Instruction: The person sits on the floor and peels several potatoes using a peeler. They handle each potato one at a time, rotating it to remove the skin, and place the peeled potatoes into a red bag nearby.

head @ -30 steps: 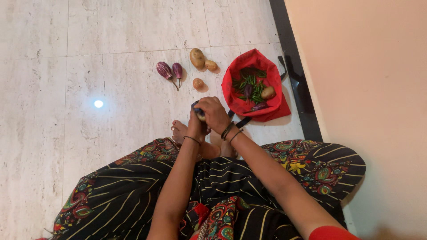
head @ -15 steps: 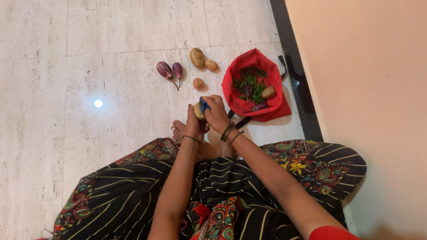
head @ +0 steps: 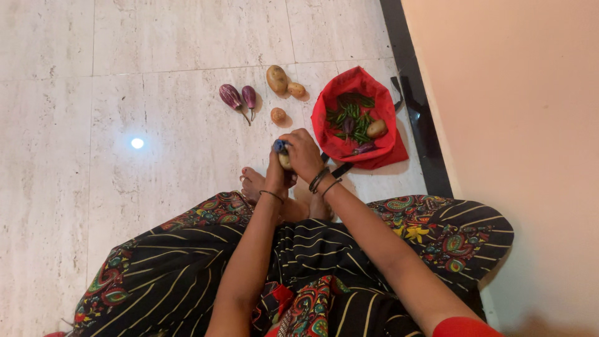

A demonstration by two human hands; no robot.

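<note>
Her left hand is curled closed around a small tan potato. Her right hand grips a blue-handled peeler pressed against it, above the pale marble floor.

The right hand is sliding the blue peeler up over the potato, covering more of it than half a second ago; the left hand is turning slightly.

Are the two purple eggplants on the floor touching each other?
Apart. The head view shows a strip of pale floor between the larger eggplant and the smaller eggplant along their bodies; their stems converge but stay separate.
</note>
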